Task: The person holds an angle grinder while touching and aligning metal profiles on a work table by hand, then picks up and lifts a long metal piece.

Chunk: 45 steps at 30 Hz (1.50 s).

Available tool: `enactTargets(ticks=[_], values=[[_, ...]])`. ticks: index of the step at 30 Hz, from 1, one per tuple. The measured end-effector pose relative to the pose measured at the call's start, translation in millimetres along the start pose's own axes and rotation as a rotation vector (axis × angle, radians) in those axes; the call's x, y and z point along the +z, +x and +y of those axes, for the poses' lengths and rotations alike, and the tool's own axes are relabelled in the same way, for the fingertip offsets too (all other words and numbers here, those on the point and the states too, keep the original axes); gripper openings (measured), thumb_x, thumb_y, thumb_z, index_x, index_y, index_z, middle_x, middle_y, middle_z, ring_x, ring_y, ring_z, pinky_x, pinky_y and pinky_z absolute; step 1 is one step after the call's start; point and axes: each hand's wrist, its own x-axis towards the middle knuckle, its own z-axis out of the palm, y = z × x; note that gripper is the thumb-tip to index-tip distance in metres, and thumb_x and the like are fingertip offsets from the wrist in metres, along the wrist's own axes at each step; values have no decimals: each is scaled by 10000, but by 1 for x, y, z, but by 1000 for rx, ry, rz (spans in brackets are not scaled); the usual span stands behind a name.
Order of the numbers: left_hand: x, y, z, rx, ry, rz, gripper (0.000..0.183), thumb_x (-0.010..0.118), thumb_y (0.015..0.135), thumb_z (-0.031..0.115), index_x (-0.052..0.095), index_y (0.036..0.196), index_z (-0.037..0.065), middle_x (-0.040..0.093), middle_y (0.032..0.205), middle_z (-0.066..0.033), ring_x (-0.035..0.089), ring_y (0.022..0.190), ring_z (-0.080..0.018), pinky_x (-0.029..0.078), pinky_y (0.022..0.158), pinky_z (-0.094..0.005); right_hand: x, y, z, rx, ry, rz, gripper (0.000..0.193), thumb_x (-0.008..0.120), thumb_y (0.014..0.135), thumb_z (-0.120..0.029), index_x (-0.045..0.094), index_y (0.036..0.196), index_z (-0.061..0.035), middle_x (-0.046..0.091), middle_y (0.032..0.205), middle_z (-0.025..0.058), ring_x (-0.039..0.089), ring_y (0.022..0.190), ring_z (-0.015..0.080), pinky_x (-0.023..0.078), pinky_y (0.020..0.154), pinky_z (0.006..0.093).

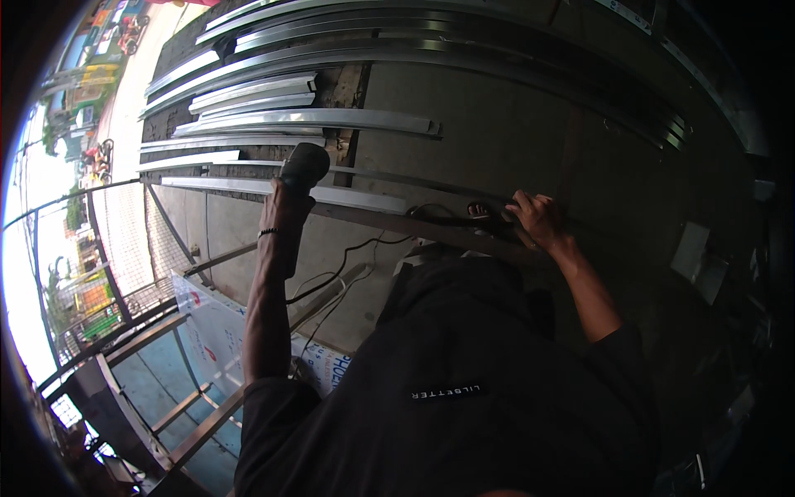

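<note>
My left hand [286, 199] is wrapped round a dark power tool [305, 162] with a rounded head; its exact kind is hard to make out. The tool is over a pale metal profile [360, 197] lying crosswise in front of me. Out to the right, my right hand [540, 219] has its fingers curled in at the far end of a thin metal strip [422, 182]. Shadow hides whether they grip the strip or something small. Between my hands a long brownish bar [389, 221] runs crosswise, close to my body.
Several long metal profiles [331, 54] lie across a dark rack beyond my hands. A black cable [352, 247] trails over the floor. My sandalled foot [478, 209] shows by the bar. A metal frame [199, 435] and printed sheet [211, 327] stand at lower left. Beyond is a street.
</note>
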Motion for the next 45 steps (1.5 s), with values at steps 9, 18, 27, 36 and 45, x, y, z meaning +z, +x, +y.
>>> enactTargets(ticks=[9,18,27,36,45], values=[[12,31,-39,88,-111,-3,600,763,772,182,523,1258,-75,722,1070,-352,713,1083,-480,579,903,-524,-3,0,-5,29,9,3,245,728,987,-251,580,1001,-57,697,726,133,720,707,351,572,671,450],[16,0,9,-40,56,-29,576,761,782,195,506,1225,-69,707,1056,-377,692,1077,-521,567,905,-556,-6,3,-13,107,-23,-16,261,727,987,-282,565,964,-79,704,738,130,725,713,358,573,624,465],[29,-36,42,153,23,-94,567,774,797,192,475,1197,-75,698,1013,-391,686,1029,-547,560,884,-583,5,-1,-7,104,-3,36,261,724,989,-289,562,962,-86,694,704,128,720,692,367,568,602,469],[19,-44,58,86,34,-116,576,773,819,154,439,1225,-82,718,971,-359,730,944,-500,591,781,-550,-2,1,-15,108,26,53,265,730,983,-285,570,952,-77,710,733,134,727,711,360,574,610,456],[44,-80,98,251,-5,-195,502,700,848,171,402,1174,-67,689,963,-401,682,971,-570,571,822,-600,-4,3,-15,123,30,35,278,737,976,-298,574,934,-77,712,719,131,733,704,357,579,610,457]])
